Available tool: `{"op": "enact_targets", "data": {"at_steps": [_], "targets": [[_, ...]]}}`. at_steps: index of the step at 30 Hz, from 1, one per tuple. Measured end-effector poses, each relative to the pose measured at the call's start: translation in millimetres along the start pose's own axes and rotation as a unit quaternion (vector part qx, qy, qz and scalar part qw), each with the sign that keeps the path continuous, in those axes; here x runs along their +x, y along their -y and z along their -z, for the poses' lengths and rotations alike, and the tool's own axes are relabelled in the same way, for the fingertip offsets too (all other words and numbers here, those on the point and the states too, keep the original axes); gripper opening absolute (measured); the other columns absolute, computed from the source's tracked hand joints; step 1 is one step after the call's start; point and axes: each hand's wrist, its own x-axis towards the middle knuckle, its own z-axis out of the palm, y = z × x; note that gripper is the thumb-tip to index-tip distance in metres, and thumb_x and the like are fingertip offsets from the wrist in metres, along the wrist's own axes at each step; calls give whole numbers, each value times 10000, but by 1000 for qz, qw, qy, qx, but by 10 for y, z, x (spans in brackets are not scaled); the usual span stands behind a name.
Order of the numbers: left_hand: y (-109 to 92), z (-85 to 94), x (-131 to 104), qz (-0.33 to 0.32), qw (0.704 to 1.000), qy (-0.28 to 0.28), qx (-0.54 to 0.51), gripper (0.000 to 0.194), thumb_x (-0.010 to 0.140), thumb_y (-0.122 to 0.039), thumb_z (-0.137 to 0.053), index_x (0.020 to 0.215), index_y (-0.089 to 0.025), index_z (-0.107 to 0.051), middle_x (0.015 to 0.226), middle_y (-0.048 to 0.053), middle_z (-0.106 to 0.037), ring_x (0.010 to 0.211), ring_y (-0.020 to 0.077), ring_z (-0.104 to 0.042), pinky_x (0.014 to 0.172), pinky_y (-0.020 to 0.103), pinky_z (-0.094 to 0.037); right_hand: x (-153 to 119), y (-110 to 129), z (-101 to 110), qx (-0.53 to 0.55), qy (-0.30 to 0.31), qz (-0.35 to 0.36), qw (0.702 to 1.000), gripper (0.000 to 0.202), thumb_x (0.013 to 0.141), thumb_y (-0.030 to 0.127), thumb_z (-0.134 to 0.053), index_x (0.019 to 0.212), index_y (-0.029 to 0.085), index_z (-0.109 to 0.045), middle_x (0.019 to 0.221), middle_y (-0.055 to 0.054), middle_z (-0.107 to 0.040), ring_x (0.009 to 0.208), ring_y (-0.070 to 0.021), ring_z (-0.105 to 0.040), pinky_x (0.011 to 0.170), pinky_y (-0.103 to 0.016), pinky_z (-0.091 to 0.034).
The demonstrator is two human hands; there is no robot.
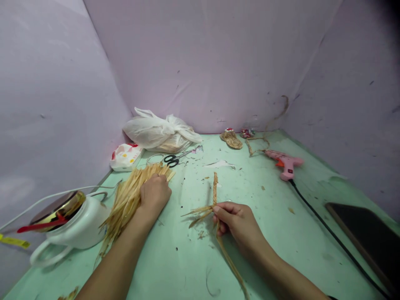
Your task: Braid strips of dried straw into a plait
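My right hand [234,218] pinches a short braid of dried straw [215,187] at its lower end. The braided part points away from me. Loose strands [200,213] stick out to the left of my fingers, and one long strand [229,260] trails down toward the near edge. On the left, my left hand [155,192] rests at the top of a thick bundle of dried straw strips [128,200]. Its fingers are curled in on the strips, and the fingertips are partly hidden.
Behind the bundle lie black-handled scissors [172,160], a tissue pack [126,156] and a white plastic bag [162,131]. A white mug [84,223] stands at left. A small woven sole [231,139] lies at the back. At right are a pink glue gun [284,161], its cord and a dark phone [364,237].
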Motion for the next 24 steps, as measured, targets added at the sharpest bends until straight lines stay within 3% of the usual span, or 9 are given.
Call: {"op": "enact_targets", "data": {"at_steps": [5, 8, 10, 12, 15, 17, 21, 24], "targets": [[0, -27, 42, -6, 1000, 7, 8, 266, 747, -186, -392, 790, -141, -650, 857, 145, -633, 735, 278, -603, 557, 334, -386, 2, -3, 0, 0, 0, 3, 1000, 181, 635, 276, -593, 522, 135, -580, 457, 0, -537, 338, -79, -424, 409, -238, -372], [-39, 68, -14, -1, 1000, -7, 2, 251, 760, -182, -384, 805, -145, -628, 833, 123, -628, 736, 251, -596, 585, 321, -385, 4, -13, 0, 5, -4, 7, 1000, 179, 634, 280, -596, 532, 133, -585, 459, 1, -539, 337, -78, -419, 401, -236, -373], [-85, 182, -114, -34, 999, -29, -31, 233, 791, -218, -376, 793, -175, -605, 822, 76, -622, 749, 211, -581, 618, 295, -382, 4, -16, 1, 6, -8, 9, 1000, 175, 634, 269, -594, 522, 135, -578, 448, 6, -531, 331, -78, -420, 401, -235, -371], [-133, 294, -242, -124, 985, -33, -114, 180, 781, -232, -415, 728, -185, -581, 776, 39, -606, 713, 168, -554, 622, 265, -374, 5, -13, 5, 8, -9, 7, 1000, 170, 632, 258, -588, 511, 139, -569, 432, 14, -519, 322, -79, -419, 398, -235, -370], [-180, 384, -400, -241, 940, 61, -232, 141, 748, -191, -453, 662, -174, -563, 704, 12, -581, 631, 122, -509, 589, 230, -365, 8, -4, 14, 4, -11, 5, 1000, 165, 634, 245, -575, 509, 138, -568, 430, 14, -526, 312, -76, -417, 392, -228, -359], [-194, 381, -445, -275, 910, 137, -277, 138, 733, -172, -464, 638, -165, -564, 695, 7, -582, 612, 108, -496, 580, 217, -364, 12, -1, 20, -6, -10, 9, 1000, 170, 643, 241, -568, 509, 137, -570, 419, 14, -525, 313, -74, -419, 392, -221, -347], [-216, 324, -441, -267, 883, 231, -310, 142, 738, -227, -500, 780, -175, -626, 698, -3, -608, 614, 112, -503, 568, 212, -367, 13, -1, 19, -26, -1, 16, 1000, 185, 660, 220, -542, 493, 141, -557, 353, 31, -471, 312, -74, -409, 394, -208, -329], [-259, 293, -446, -264, 874, 245, -327, 233, 757, -287, -512, 937, -202, -632, 760, -3, -640, 649, 122, -519, 584, 216, -373, 12, -10, 10, -31, 5, 14, 999, 172, 652, 200, -523, 493, 143, -555, 367, 26, -485, 315, -69, -401, 388, -203, -324]]}}
